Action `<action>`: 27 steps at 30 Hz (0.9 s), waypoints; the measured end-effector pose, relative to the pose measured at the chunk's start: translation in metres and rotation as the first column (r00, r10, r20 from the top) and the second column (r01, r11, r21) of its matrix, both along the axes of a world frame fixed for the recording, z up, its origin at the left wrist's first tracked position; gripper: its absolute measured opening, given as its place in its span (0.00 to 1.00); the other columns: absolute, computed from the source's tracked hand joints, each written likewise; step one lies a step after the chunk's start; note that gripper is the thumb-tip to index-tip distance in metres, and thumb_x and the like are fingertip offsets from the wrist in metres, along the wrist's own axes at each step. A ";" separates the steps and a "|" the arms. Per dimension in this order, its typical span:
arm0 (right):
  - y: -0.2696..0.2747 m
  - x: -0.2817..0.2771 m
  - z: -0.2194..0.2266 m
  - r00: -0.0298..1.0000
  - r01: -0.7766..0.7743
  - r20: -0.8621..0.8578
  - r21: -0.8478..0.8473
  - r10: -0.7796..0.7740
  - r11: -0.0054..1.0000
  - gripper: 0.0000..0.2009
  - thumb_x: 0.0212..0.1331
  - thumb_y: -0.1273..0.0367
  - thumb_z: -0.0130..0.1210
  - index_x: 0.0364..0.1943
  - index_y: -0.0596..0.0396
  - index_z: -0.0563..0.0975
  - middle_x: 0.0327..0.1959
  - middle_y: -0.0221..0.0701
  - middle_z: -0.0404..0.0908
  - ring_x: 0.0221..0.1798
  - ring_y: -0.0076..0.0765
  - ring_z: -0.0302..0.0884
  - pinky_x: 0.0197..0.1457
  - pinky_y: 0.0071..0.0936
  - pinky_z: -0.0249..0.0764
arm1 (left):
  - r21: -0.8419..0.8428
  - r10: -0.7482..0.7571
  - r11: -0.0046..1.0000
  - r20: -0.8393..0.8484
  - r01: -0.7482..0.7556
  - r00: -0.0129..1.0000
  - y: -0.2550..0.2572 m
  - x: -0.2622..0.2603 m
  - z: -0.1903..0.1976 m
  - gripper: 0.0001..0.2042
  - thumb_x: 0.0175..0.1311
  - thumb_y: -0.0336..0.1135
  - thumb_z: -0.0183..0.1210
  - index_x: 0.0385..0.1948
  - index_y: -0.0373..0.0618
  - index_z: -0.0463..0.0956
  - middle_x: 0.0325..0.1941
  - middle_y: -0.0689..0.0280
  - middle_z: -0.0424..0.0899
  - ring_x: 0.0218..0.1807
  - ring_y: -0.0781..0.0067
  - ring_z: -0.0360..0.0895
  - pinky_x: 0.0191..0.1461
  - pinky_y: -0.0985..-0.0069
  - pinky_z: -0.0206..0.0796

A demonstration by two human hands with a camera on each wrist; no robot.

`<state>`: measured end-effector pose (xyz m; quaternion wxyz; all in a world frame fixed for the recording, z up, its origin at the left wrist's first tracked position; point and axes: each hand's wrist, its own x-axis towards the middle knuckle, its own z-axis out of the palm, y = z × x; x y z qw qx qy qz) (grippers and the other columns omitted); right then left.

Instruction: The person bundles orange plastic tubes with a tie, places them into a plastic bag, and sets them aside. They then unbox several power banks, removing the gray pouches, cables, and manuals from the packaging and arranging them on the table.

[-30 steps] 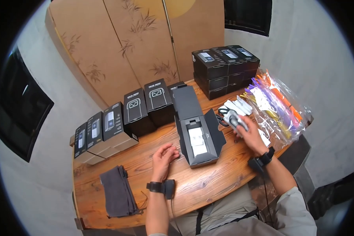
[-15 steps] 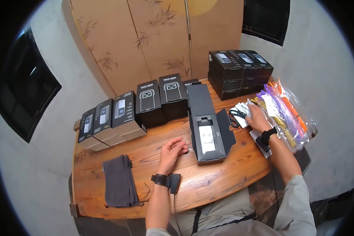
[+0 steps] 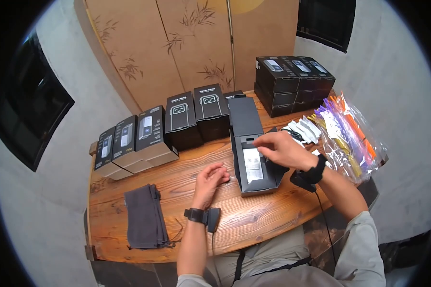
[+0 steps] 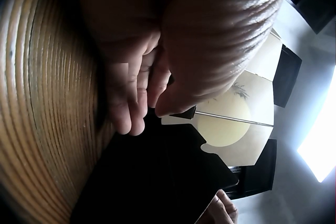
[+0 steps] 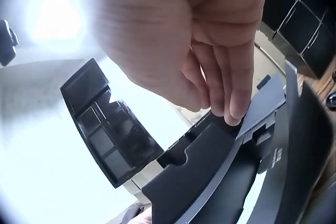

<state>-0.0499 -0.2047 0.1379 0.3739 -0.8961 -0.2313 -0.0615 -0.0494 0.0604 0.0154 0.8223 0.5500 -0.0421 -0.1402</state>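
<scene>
A long black box point(image 3: 259, 193) stands open on the table in the head view, its lid folded back and a side flap out to the right. Inside its dark insert lies a white printed packet point(image 3: 253, 160). My right hand point(image 3: 285, 149) hovers over the box's far right part, fingers bent loosely downward; the right wrist view shows nothing between them. On the table just left of the box, my left hand point(image 3: 209, 182) rests on its side with fingers relaxed and nothing held. In the left wrist view its fingertips point(image 4: 137, 126) are close to the black box side.
Right of the box lie white packets point(image 3: 307, 129) with a black cable point(image 3: 296, 136), then a clear bag of colored sticks point(image 3: 352, 136). Black boxes stand along the back left point(image 3: 151, 136) and back right point(image 3: 294, 83). A grey cloth pouch point(image 3: 145, 215) lies front left.
My right hand held a grey device beside the box, moved to the white packets on the right, then came back over the box without the device. My left hand stayed beside the box.
</scene>
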 end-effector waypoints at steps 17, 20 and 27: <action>0.029 0.030 -0.073 0.986 0.083 0.154 -0.780 0.063 0.620 0.38 0.37 0.46 0.72 0.51 0.60 0.78 0.46 0.37 0.81 0.57 0.42 0.74 0.63 0.55 0.57 | -0.007 0.004 1.000 0.008 -0.004 1.000 -0.001 0.001 -0.002 0.16 0.68 0.29 0.58 0.54 0.32 0.71 0.44 0.56 0.83 0.40 0.72 0.84 0.45 0.82 0.78; 0.030 0.032 -0.070 0.995 0.045 0.087 -0.795 0.040 0.604 0.38 0.36 0.46 0.73 0.50 0.60 0.79 0.49 0.39 0.80 0.60 0.45 0.71 0.68 0.61 0.52 | -0.003 0.003 1.000 0.010 -0.003 1.000 -0.001 0.001 -0.002 0.16 0.68 0.29 0.58 0.54 0.32 0.71 0.43 0.56 0.84 0.40 0.72 0.84 0.45 0.82 0.78; 0.027 0.033 -0.077 0.995 0.025 0.084 -0.754 0.058 0.657 0.38 0.37 0.48 0.73 0.51 0.60 0.78 0.54 0.42 0.76 0.64 0.49 0.68 0.72 0.67 0.45 | -0.002 0.003 1.000 0.012 -0.003 1.000 -0.001 0.000 -0.002 0.15 0.68 0.28 0.58 0.54 0.32 0.71 0.43 0.56 0.84 0.40 0.72 0.84 0.46 0.82 0.79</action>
